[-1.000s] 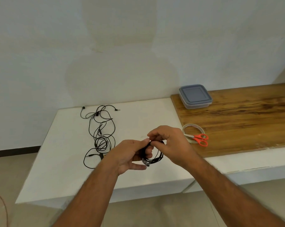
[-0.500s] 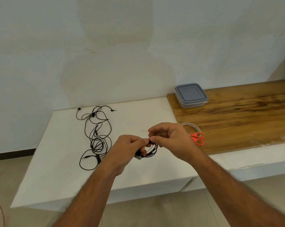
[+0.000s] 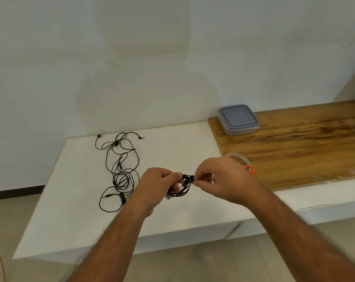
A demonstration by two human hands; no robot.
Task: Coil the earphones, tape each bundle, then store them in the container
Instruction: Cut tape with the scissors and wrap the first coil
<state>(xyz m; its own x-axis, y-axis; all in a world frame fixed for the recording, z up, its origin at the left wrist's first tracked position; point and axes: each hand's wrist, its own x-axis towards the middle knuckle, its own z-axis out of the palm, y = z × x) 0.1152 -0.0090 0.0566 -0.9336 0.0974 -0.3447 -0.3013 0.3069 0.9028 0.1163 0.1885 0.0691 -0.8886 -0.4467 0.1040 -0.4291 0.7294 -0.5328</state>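
Between the two hands, above the white table point(image 3: 74, 210), hangs the coiled earphone bundle point(image 3: 179, 187) — left hand point(image 3: 158, 185) gripping its loops, right hand point(image 3: 217, 178) pinching its top end. Tape roll point(image 3: 236, 157) lies just behind the right hand, the nearer one; the lidded container point(image 3: 237, 119) sits farther back-right.

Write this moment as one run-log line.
left hand: grips coiled earphones | right hand: pinches bundle | container: lidded | step: taping

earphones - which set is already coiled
The bundle held between the left hand and right hand; the loose earphones lie tangled on the table.
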